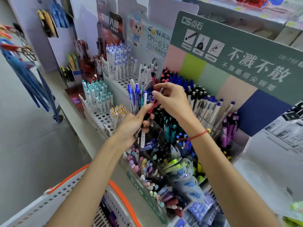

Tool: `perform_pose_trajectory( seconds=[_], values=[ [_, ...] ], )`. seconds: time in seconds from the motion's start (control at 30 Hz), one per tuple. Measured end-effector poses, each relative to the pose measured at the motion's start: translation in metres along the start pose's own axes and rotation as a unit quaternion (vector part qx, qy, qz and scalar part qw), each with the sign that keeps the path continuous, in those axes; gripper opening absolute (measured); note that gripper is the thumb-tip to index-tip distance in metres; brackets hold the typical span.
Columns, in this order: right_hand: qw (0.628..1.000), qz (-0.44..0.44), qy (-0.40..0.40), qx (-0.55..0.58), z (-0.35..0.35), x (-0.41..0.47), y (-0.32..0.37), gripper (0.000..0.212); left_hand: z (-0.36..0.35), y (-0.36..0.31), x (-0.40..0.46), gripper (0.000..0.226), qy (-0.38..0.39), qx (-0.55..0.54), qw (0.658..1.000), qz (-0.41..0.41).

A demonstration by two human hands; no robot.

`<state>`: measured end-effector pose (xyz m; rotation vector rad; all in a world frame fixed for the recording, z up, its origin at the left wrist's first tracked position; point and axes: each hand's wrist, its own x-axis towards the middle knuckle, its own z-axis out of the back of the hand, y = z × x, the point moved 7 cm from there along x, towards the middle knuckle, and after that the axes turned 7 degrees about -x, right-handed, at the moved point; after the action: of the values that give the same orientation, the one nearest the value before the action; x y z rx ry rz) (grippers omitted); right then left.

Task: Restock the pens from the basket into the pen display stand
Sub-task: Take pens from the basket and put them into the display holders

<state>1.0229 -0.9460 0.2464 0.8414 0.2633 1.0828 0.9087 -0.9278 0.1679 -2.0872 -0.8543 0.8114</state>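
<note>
The basket (78,185) sits nearest, low left. Above it the left hand (131,128) grips a pen bundle; the right hand (172,102) pinches the red pen (153,105) — its axis slanting up-right — over the display stand (165,138) compartments just beyond.

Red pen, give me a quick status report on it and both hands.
Left hand grips a bunch of pens. Right hand pinches the red pen top, above the display stand. Basket below left; nothing blocking.
</note>
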Motion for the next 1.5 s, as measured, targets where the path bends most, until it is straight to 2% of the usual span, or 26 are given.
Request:
perform_pose_trajectory(
  seconds=[0.07, 0.17, 0.27, 0.37, 0.5, 0.67, 0.87, 0.97, 1.07, 1.2, 1.33, 1.37, 1.5],
  values=[
    [0.993, -0.023, -0.052, 0.102, 0.012, 0.002, -0.007, 0.033, 0.003, 0.000, 0.002, 0.018, -0.010, -0.009, 1.000, 0.008],
    [0.964, -0.004, -0.198, 0.179, 0.050, -0.002, -0.009, 0.030, 0.013, 0.000, 0.005, 0.016, -0.045, -0.042, 0.998, 0.021],
    [0.925, 0.077, -0.335, 0.160, 0.079, -0.012, -0.001, 0.021, 0.016, 0.000, 0.004, 0.011, -0.052, -0.071, 0.996, 0.027],
    [0.917, 0.128, -0.368, 0.088, 0.074, -0.014, 0.009, 0.018, 0.016, 0.000, 0.003, 0.007, -0.055, -0.079, 0.995, 0.019],
    [0.922, 0.147, -0.359, 0.020, 0.058, -0.006, 0.010, 0.021, 0.016, 0.001, 0.002, 0.010, -0.056, -0.069, 0.996, 0.021],
    [0.927, 0.159, -0.338, -0.003, 0.052, -0.003, 0.009, 0.023, 0.016, 0.001, 0.000, 0.009, -0.036, -0.058, 0.997, 0.031],
    [0.913, 0.171, -0.372, -0.004, 0.061, -0.008, 0.009, 0.022, 0.019, 0.000, -0.003, 0.013, -0.028, -0.062, 0.997, 0.042],
    [0.926, 0.162, -0.332, -0.080, 0.052, -0.003, 0.010, 0.022, 0.017, 0.001, -0.004, 0.012, -0.012, -0.050, 0.997, 0.053],
    [0.910, 0.162, -0.318, -0.211, 0.044, 0.002, 0.008, 0.017, 0.013, 0.001, -0.006, 0.014, 0.019, -0.051, 0.997, 0.063],
    [0.919, 0.113, -0.254, -0.281, 0.038, 0.015, 0.005, 0.017, 0.010, 0.000, -0.008, 0.020, 0.035, -0.023, 0.998, 0.054],
    [0.933, 0.125, -0.271, -0.201, 0.040, -0.006, 0.012, 0.019, 0.007, 0.001, -0.011, 0.023, 0.039, -0.016, 0.998, 0.051],
    [0.945, 0.120, -0.252, -0.170, 0.038, -0.012, 0.012, 0.018, 0.006, 0.001, -0.011, 0.023, 0.038, -0.016, 0.998, 0.052],
    [0.996, 0.040, -0.047, -0.069, 0.013, -0.026, 0.002, 0.025, 0.002, 0.005, -0.013, 0.019, 0.030, 0.002, 0.999, 0.045]
  ],
)
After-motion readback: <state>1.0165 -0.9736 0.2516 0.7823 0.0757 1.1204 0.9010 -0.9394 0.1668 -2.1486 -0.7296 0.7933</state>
